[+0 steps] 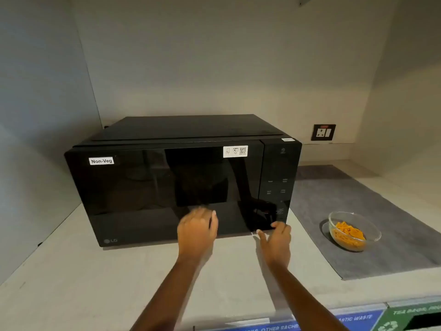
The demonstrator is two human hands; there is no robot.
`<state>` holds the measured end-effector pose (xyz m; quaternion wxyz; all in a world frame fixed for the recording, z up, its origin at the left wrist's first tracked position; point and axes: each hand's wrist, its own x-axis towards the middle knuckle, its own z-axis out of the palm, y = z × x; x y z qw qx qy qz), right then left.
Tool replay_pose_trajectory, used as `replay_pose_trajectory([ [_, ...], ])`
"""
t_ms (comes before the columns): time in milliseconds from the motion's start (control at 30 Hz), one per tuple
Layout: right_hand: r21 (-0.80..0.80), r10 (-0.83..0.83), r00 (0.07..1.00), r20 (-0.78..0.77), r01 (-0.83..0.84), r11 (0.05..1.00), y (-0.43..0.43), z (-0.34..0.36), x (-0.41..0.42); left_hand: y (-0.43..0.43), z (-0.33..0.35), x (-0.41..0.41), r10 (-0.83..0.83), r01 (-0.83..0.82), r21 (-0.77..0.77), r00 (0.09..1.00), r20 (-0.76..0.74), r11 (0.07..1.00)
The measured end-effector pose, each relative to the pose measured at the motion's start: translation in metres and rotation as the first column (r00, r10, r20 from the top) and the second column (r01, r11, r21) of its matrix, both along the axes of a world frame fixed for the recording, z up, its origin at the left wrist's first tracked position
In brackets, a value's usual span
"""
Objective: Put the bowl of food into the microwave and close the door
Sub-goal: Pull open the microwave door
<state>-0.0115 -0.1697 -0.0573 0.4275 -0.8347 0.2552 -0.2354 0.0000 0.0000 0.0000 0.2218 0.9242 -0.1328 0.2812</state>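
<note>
Here the black glass-fronted microwave (176, 185) lies long side across the pale tabletop (71, 283), door shut, facing the person. Both hands, left hand (196, 231) and right hand (276, 242), hover loosely open, empty, at its lower edge. The clear glass bowl of orange food (353, 231) sits upright, well right.

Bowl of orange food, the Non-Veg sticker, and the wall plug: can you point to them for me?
Bowl of orange food (353, 231): head view, on the glass side over the food.
Non-Veg sticker (101, 161): head view, middle of the white label.
Wall plug (323, 132): head view, centre of the black plate.
</note>
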Motion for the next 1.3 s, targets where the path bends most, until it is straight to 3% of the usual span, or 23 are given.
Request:
replay_pose_trajectory([
  [67, 0.032, -0.060, 0.997, 0.046, 0.059, 0.998, -0.007, 0.005, 0.006, 0.000, 0.017, 0.012, -0.016, 0.002, 0.050, 0.961, 0.275, 0.999],
  [167, 0.051, -0.078, 0.997, 0.029, 0.077, 0.996, -0.016, 0.007, 0.017, -0.002, 0.059, 0.029, 0.058, -0.090, 0.056, 0.906, 0.419, 0.994],
  [300, 0.061, -0.067, 0.997, 0.047, 0.064, 0.996, -0.020, 0.000, 0.027, -0.002, 0.084, 0.043, 0.134, -0.209, 0.123, 0.885, 0.445, 0.970],
  [500, 0.079, -0.102, 0.988, 0.116, 0.093, 0.993, -0.018, -0.009, 0.031, 0.000, 0.089, 0.056, 0.169, -0.246, 0.148, 0.900, 0.401, 0.958],
  [733, 0.047, -0.161, 0.985, 0.064, 0.158, 0.986, -0.018, -0.001, 0.039, -0.002, 0.083, 0.050, 0.159, -0.210, 0.050, 0.856, 0.492, 0.976],
  [933, 0.118, -0.007, 0.999, 0.036, 0.003, 0.993, -0.030, 0.012, 0.033, 0.011, 0.081, 0.033, 0.104, -0.165, 0.073, 0.849, 0.517, 0.984],
  [1033, 0.139, 0.019, 0.992, 0.127, -0.036, 0.990, -0.035, 0.041, 0.022, 0.026, 0.088, 0.028, 0.095, -0.168, 0.122, 0.885, 0.455, 0.978],
  [1100, 0.069, 0.051, 0.950, 0.308, -0.076, 0.995, -0.032, 0.073, 0.010, 0.042, 0.093, 0.025, 0.155, -0.198, 0.080, 0.914, 0.375, 0.977],
  [1200, -0.211, 0.241, 0.814, 0.528, -0.149, 0.966, -0.019, 0.135, -0.005, 0.067, 0.100, 0.026, 0.249, -0.268, 0.030, 0.928, 0.278, 0.963],
  [1233, -0.326, 0.336, 0.785, 0.521, -0.181, 0.928, -0.014, 0.153, -0.007, 0.074, 0.101, 0.026, 0.261, -0.279, 0.033, 0.929, 0.263, 0.960],
  [1300, -0.560, 0.501, 0.789, 0.355, -0.250, 0.790, -0.003, 0.183, -0.009, 0.083, 0.103, 0.023, 0.254, -0.277, 0.064, 0.936, 0.245, 0.959],
])
